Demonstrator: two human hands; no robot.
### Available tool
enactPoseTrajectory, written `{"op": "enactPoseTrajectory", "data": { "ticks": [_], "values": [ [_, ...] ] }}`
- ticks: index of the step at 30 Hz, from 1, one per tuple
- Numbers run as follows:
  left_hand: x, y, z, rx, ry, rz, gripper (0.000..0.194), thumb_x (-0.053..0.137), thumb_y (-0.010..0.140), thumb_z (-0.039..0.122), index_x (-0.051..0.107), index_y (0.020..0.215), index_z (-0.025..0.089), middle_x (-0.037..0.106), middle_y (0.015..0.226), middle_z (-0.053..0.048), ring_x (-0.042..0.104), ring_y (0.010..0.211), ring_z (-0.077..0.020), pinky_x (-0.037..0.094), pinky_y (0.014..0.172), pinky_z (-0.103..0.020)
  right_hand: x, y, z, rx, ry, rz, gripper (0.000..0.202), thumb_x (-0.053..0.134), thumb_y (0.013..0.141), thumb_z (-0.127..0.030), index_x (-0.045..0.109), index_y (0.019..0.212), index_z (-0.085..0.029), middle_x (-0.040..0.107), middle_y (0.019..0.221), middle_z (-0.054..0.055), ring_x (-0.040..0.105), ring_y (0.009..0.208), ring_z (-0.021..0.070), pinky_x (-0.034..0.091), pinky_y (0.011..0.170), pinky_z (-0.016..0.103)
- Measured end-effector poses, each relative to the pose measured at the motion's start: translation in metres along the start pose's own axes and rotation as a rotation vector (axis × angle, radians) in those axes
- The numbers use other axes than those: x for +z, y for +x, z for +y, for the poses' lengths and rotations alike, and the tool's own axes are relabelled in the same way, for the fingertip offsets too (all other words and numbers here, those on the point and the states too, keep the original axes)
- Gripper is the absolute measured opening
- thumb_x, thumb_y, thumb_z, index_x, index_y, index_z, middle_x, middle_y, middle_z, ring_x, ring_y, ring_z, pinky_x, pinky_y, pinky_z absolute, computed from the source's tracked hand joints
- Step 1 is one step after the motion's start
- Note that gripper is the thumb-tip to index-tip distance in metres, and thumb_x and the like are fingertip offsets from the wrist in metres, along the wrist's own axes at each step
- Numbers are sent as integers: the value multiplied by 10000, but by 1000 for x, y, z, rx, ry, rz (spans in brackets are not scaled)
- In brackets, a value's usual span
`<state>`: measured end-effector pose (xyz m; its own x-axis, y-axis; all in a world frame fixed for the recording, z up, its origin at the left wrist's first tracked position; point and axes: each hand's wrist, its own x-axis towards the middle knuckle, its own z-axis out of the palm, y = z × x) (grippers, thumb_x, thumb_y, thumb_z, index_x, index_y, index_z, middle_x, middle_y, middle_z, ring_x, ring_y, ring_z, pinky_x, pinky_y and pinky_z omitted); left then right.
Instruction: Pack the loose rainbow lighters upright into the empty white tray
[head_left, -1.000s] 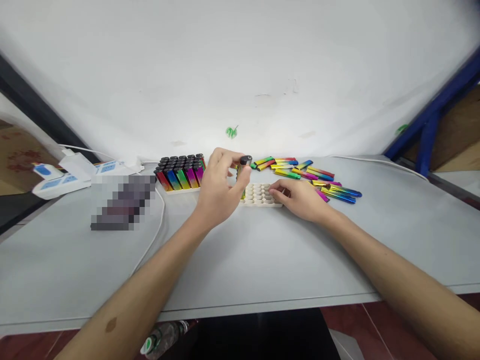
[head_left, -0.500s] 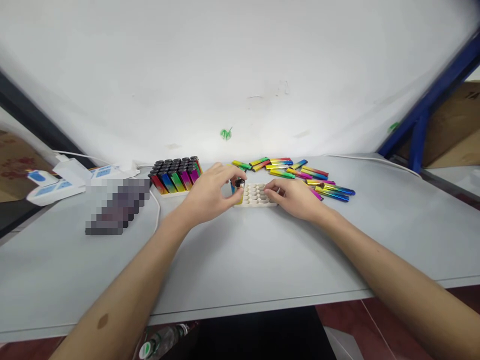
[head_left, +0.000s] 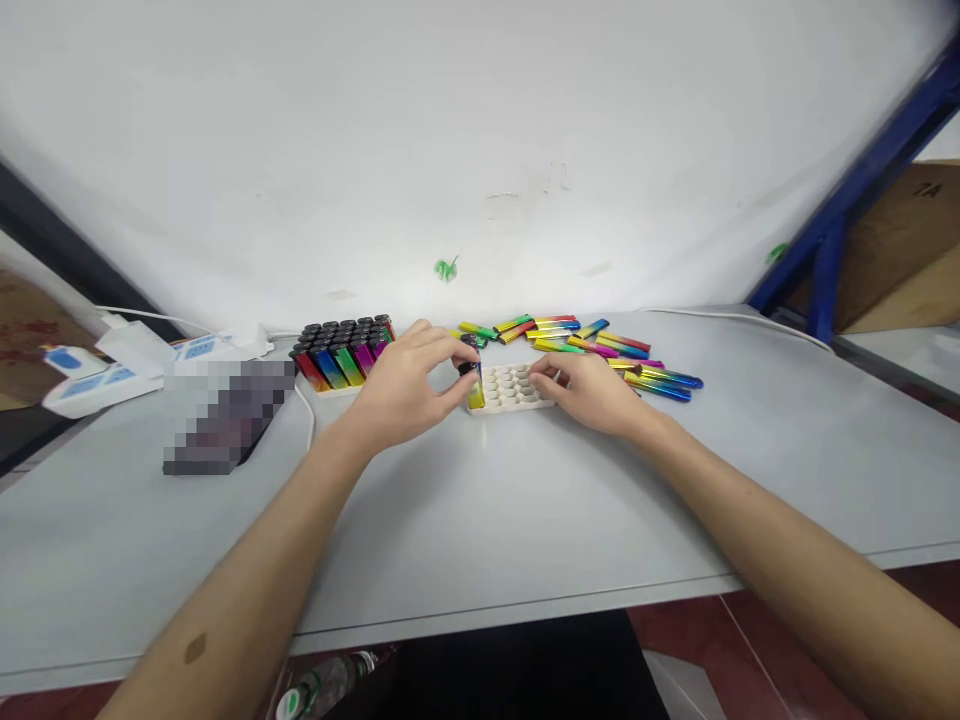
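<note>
A cream tray with rows of holes (head_left: 511,405) lies on the grey table between my hands. At its left end stands a yellow lighter with a black top (head_left: 475,390). My left hand (head_left: 409,385) is beside it, thumb and forefinger at the black top. A second black top shows just behind. My right hand (head_left: 589,390) rests at the tray's right end, fingers curled together at its edge; what they hold, if anything, is hidden. Several shiny multicoloured lighter bodies (head_left: 630,345) lie loose behind and right of my right hand.
A filled rack of black-topped lighters (head_left: 345,355) stands left of my left hand. Further left are a pixelated dark object (head_left: 229,420), a white cable and a power strip (head_left: 105,385). A white wall (head_left: 480,150) rises behind.
The left fingers have opened slightly around the lighter's top, and more of the lighter's body shows. My right hand has barely moved. The whole view has shifted slightly.
</note>
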<state>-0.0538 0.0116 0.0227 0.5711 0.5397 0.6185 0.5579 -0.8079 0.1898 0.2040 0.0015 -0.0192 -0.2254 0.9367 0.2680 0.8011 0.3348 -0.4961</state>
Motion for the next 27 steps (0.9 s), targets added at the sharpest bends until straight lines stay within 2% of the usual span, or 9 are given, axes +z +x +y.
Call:
{"op": "enactPoseTrajectory", "data": {
  "ticks": [5,9,11,14,20,27],
  "values": [
    [-1,0,0,21,-32,17,113,621,859,214,707,932,211,723,856,-13,581,824,-182,461,783,-328,-5,3,6,-1,-14,146,223,518,935,-356,693,917,-219,745,914,35,636,758,188,447,681,315],
    [-2,0,0,19,-66,17,125,616,865,217,722,932,215,733,845,-11,585,817,-181,465,784,-337,-13,6,17,122,-109,355,258,490,936,-370,686,916,-204,730,908,66,635,790,223,439,689,341],
    [-2,0,0,9,-77,12,132,619,866,221,730,936,219,738,855,-15,593,831,-186,472,778,-338,-18,6,25,183,-197,401,275,476,936,-369,691,956,-199,722,942,92,628,873,262,442,718,365],
    [-3,-1,-1,1,-88,10,138,623,867,228,740,940,216,742,872,-27,606,851,-195,484,780,-346,-22,6,37,233,-346,372,304,470,925,-350,696,1035,-179,700,1014,137,582,999,323,448,782,411],
    [-1,-2,-4,-13,-60,-35,176,586,897,246,745,970,231,741,919,-39,614,892,-208,494,801,-362,-16,6,47,304,-472,217,371,478,906,-354,708,1114,-150,644,1096,192,529,1036,365,442,848,476],
    [5,-2,-2,-26,26,-49,200,563,904,236,675,1069,221,685,1027,-50,590,994,-214,489,827,-354,-8,9,48,240,-494,201,389,502,897,-405,717,1121,-171,592,1180,183,465,1118,378,433,908,516]
  ]
}}
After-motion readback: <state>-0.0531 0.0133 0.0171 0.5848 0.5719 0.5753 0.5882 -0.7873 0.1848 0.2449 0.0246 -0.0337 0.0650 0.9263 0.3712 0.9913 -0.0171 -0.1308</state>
